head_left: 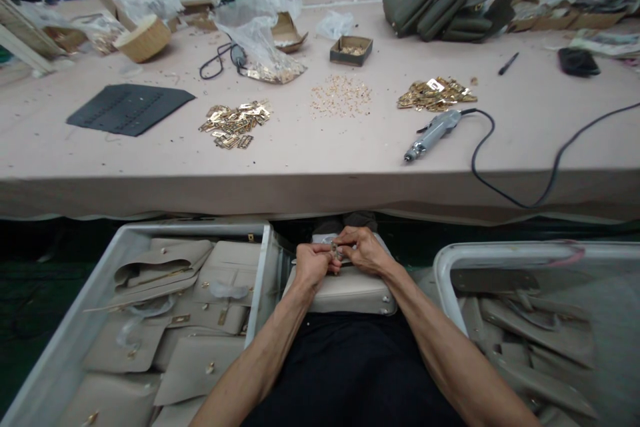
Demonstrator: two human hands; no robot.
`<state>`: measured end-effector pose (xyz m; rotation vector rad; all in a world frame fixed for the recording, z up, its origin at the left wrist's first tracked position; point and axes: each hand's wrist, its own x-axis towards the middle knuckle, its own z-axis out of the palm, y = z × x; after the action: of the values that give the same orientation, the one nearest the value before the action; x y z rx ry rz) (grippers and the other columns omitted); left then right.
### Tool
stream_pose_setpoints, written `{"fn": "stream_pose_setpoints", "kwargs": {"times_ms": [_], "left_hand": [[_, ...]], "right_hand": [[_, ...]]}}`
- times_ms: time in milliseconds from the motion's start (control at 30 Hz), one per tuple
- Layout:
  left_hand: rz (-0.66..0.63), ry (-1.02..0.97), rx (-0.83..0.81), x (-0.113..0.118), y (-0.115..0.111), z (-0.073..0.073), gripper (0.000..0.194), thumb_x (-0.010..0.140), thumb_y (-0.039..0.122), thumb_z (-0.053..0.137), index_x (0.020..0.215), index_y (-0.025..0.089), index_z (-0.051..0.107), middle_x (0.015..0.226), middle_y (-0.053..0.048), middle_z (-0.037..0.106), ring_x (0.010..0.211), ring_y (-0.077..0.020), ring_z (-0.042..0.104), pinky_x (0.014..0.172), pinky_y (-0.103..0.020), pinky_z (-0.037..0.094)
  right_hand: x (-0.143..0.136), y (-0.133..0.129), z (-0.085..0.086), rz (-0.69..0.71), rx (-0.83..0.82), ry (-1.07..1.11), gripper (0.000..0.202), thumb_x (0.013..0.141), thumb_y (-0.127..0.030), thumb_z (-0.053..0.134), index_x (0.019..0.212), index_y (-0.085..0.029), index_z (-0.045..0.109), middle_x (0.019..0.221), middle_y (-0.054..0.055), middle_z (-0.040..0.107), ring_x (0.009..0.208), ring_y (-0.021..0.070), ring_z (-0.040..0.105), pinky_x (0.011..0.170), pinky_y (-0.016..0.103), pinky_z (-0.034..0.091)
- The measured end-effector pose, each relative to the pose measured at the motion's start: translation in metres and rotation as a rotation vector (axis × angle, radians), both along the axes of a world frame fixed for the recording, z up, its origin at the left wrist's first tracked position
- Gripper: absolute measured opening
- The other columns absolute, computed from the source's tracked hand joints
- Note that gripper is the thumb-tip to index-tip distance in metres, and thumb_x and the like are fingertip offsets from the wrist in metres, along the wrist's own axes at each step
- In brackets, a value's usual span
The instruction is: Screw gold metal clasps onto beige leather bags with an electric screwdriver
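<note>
A light grey-beige handbag rests on my lap, its base with small metal studs facing me. Over its far side, my left hand and my right hand meet with fingertips pinched together. Between them is a small gold metal fitting, mostly covered by the fingers. Both hands are closed on it; its exact kind is too small to make out. Part of the bag beneath is hidden by the hands.
Bins with beige bag pieces stand at left and right. On the table lie gold plates, loose screws, another plate pile and a corded electric screwdriver. Dark green bags sit behind.
</note>
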<state>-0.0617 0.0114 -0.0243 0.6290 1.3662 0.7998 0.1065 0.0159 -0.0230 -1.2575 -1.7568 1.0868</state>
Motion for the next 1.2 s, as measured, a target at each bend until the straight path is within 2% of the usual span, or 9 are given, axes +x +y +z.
{"fn": "stream_pose_setpoints", "kwargs": {"times_ms": [200,400,533,633,733,933,1100,1200], "left_hand": [[0.023,-0.02,-0.005,0.001,0.0,0.002,0.01,0.062,0.005,0.08,0.069,0.005,0.073,0.051,-0.009,0.068,0.038,-0.0165,0.062,0.038,-0.024,0.053],[0.035,-0.02,-0.006,0.003,0.0,0.006,0.009,0.06,0.005,0.078,0.067,0.005,0.072,0.053,-0.01,0.069,0.038,-0.0156,0.061,0.037,-0.024,0.052],[0.002,-0.045,0.004,0.003,0.001,0.01,0.009,0.057,0.005,0.076,0.065,0.004,0.072,0.054,-0.012,0.071,0.036,-0.0146,0.058,0.036,-0.025,0.052],[-0.013,-0.058,0.008,0.002,0.002,0.011,0.012,0.057,0.006,0.08,0.065,0.005,0.071,0.056,-0.013,0.071,0.038,-0.0157,0.06,0.036,-0.025,0.052],[-0.01,-0.059,0.005,0.001,0.002,0.009,0.014,0.057,0.006,0.081,0.064,0.006,0.07,0.051,-0.01,0.068,0.039,-0.0168,0.061,0.037,-0.025,0.052],[0.012,-0.057,0.008,0.0,0.0,0.008,0.013,0.057,0.007,0.08,0.065,0.007,0.069,0.048,-0.009,0.067,0.039,-0.0175,0.061,0.039,-0.028,0.054],[0.018,-0.046,0.043,0.003,0.0,0.006,0.017,0.058,0.012,0.083,0.068,0.006,0.07,0.047,-0.008,0.066,0.035,-0.0156,0.057,0.037,-0.026,0.05],[0.015,-0.035,0.063,0.005,0.0,0.004,0.018,0.062,0.013,0.082,0.073,0.006,0.07,0.048,-0.007,0.067,0.036,-0.017,0.06,0.039,-0.026,0.052]], "right_hand": [[0.0,-0.001,0.005,0.007,0.029,-0.043,0.026,0.082,-0.007,0.064,0.087,-0.023,0.084,0.089,0.006,0.075,0.078,0.0203,0.068,0.069,0.028,0.049],[0.003,-0.003,0.002,-0.001,0.023,-0.021,0.026,0.083,-0.009,0.063,0.087,-0.023,0.084,0.091,0.007,0.076,0.081,0.0208,0.068,0.072,0.029,0.05],[0.013,0.0,0.001,0.038,-0.128,0.1,0.02,0.087,-0.022,0.07,0.101,-0.021,0.084,0.094,0.007,0.075,0.085,0.0212,0.068,0.076,0.03,0.05],[0.021,0.004,0.0,0.14,-0.283,0.24,0.031,0.087,-0.035,0.074,0.114,-0.021,0.081,0.094,0.006,0.072,0.084,0.0207,0.066,0.076,0.03,0.05],[0.022,0.006,-0.002,0.192,-0.336,0.319,0.037,0.085,-0.039,0.077,0.117,-0.021,0.08,0.093,0.005,0.07,0.084,0.0203,0.065,0.076,0.03,0.05],[0.016,0.002,-0.003,0.11,-0.291,0.296,0.028,0.081,-0.037,0.081,0.103,-0.02,0.083,0.089,0.005,0.07,0.079,0.0194,0.065,0.073,0.029,0.051],[0.015,0.001,-0.005,0.101,-0.343,0.372,0.034,0.083,-0.042,0.08,0.108,-0.019,0.081,0.091,0.006,0.073,0.081,0.0209,0.067,0.075,0.03,0.052],[0.014,0.005,-0.002,0.091,-0.338,0.356,0.035,0.086,-0.046,0.076,0.105,-0.017,0.081,0.086,0.006,0.073,0.077,0.0205,0.066,0.071,0.03,0.051]]}}
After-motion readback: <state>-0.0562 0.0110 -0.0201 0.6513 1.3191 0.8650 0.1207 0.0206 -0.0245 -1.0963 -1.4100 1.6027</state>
